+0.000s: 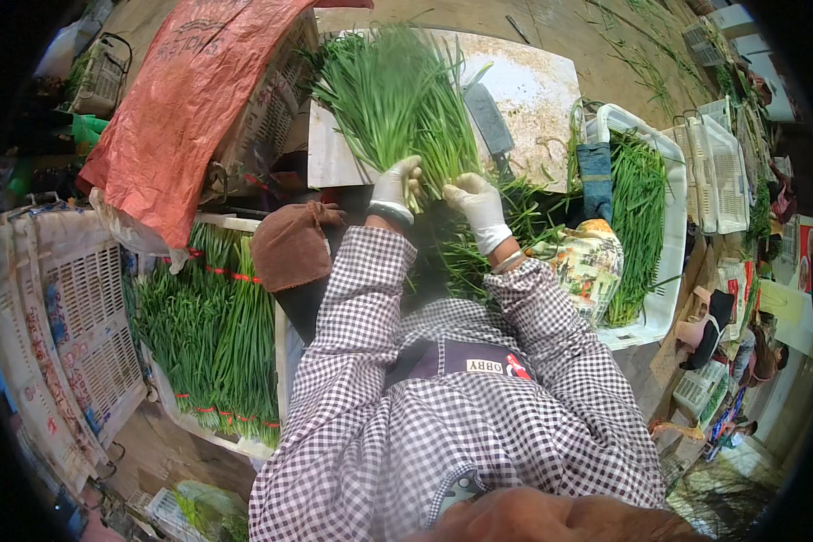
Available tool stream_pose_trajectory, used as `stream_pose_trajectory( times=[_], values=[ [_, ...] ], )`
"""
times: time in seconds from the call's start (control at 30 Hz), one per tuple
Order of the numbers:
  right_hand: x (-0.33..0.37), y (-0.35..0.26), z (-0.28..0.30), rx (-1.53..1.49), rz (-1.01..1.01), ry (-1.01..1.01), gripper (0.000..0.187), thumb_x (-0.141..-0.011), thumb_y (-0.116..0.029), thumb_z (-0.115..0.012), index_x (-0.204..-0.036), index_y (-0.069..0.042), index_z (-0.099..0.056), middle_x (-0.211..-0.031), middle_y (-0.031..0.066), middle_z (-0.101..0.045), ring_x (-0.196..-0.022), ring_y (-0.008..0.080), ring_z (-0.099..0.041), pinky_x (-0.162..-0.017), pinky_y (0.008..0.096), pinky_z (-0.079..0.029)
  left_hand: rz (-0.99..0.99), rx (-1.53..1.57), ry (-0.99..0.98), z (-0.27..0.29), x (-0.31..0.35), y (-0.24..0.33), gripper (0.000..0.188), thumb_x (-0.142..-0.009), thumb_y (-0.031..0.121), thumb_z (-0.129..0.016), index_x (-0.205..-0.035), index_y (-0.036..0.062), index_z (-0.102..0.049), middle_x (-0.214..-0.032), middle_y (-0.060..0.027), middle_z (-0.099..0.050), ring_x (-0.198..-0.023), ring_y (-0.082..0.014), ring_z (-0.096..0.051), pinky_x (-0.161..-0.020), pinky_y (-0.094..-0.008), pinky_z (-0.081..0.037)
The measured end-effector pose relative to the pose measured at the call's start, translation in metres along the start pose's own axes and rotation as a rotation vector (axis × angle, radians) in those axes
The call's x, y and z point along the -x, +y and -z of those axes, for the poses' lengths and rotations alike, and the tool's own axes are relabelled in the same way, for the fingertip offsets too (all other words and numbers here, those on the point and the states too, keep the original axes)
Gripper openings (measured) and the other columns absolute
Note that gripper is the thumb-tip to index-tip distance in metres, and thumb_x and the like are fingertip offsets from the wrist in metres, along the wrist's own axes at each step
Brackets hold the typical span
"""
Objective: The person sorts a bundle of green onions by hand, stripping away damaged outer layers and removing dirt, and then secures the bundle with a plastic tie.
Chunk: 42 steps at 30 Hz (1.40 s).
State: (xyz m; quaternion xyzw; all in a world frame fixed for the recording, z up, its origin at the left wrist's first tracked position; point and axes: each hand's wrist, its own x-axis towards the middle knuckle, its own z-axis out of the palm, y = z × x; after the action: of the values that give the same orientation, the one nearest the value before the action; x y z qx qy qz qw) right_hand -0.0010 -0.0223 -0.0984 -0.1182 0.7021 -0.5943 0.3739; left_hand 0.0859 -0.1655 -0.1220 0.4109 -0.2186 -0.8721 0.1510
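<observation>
My left hand (396, 187), in a pale glove, is closed round the stem ends of a bunch of green chives (384, 95). The leaves fan out away from me over the white board (537, 77). With its fingers pinched together, my gloved right hand (478, 211) grips stem ends at the right side of the same bunch. A cleaver (490, 117) with a broad grey blade lies on the board just right of the leaves. Loose chives (456, 248) are heaped on my lap below my hands, partly hidden by my arms.
Left of me, a white crate (176, 411) holds chives tied with red bands. Another white crate (668, 262) of loose chives stands at right. A red sack (167, 117) drapes over a crate at far left. Stacked crates (86, 316) stand beyond the left one.
</observation>
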Motion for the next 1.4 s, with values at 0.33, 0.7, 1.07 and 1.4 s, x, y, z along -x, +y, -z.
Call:
stream_pose_trajectory(
  times=[0.33, 0.7, 1.07, 1.4],
  values=[
    [0.062, 0.069, 0.06, 1.737, -0.226, -1.079, 0.025, -0.077, -0.024, -0.062, -0.096, -0.009, -0.07, -0.095, 0.0139, -0.068, -0.091, 0.0326, -0.064, -0.078, 0.0406, -0.051, -0.222, 0.252, -0.263, 0.003, 0.012, 0.041, 0.022, -0.093, 0.018, -0.059, -0.11, 0.0051, -0.056, -0.061, 0.0076, -0.041, -0.049, -0.0035, -0.038, -0.045, -0.0189, -0.033],
    [-0.03, 0.002, -0.007, 0.793, 0.306, 0.203, 0.022, -0.077, -0.021, -0.07, -0.093, -0.007, -0.067, -0.092, 0.0131, -0.067, -0.085, 0.0282, -0.065, -0.078, 0.0364, -0.05, -0.091, 0.168, -0.175, 0.006, 0.004, 0.025, 0.025, -0.089, 0.016, -0.061, -0.111, 0.0028, -0.061, -0.067, 0.0066, -0.05, -0.051, -0.0045, -0.046, -0.046, -0.017, -0.039],
    [-0.035, -0.012, -0.007, 0.619, 0.301, 0.163, 0.014, -0.076, -0.013, -0.07, -0.085, -0.005, -0.063, -0.078, 0.0091, -0.067, -0.072, 0.0205, -0.065, -0.068, 0.0307, -0.051, 0.065, -0.254, 0.008, 0.009, -0.008, 0.004, 0.016, -0.084, 0.022, -0.07, -0.09, 0.0073, -0.068, -0.071, 0.0024, -0.065, -0.052, -0.0046, -0.05, -0.043, -0.0191, -0.038],
    [0.0, 0.003, -0.016, 1.002, 0.216, -0.124, 0.023, -0.086, -0.029, -0.058, -0.09, -0.007, -0.062, -0.091, 0.017, -0.066, -0.083, 0.0361, -0.063, -0.073, 0.0447, -0.048, -0.008, -0.082, 0.009, 0.007, -0.017, -0.011, 0.009, -0.085, 0.016, -0.069, -0.088, 0.008, -0.069, -0.071, 0.002, -0.065, -0.048, -0.0055, -0.049, -0.043, -0.0205, -0.04]
  ],
)
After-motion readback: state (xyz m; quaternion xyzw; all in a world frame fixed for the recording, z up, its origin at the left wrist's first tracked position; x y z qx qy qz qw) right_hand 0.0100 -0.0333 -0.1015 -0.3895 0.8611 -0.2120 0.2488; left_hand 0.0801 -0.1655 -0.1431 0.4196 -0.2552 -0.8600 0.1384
